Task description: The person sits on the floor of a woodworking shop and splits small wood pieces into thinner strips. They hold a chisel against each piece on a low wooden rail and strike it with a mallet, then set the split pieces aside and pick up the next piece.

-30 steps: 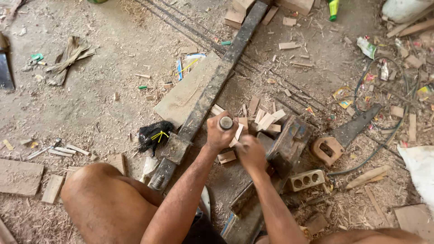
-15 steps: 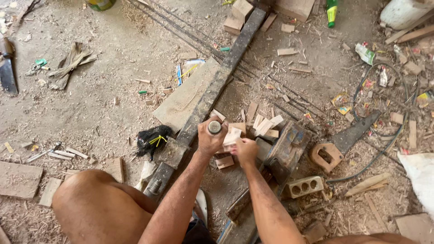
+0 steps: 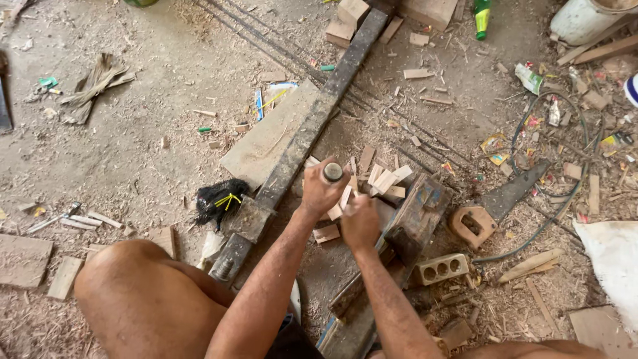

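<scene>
We see the left hand [image 3: 319,193] fisted round an upright round-ended tool handle [image 3: 333,172], and the right hand [image 3: 359,223] pinching a small pale wood chip [image 3: 345,197] above the floor; it looks light, stiff and splintery, best held by its edges.

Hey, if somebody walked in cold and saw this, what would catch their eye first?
At centre, the left hand grips a round-ended tool handle upright while the right hand holds a pale wood piece beside it. A long dark beam runs diagonally behind, and a handsaw lies to the right amid wood scraps.
</scene>
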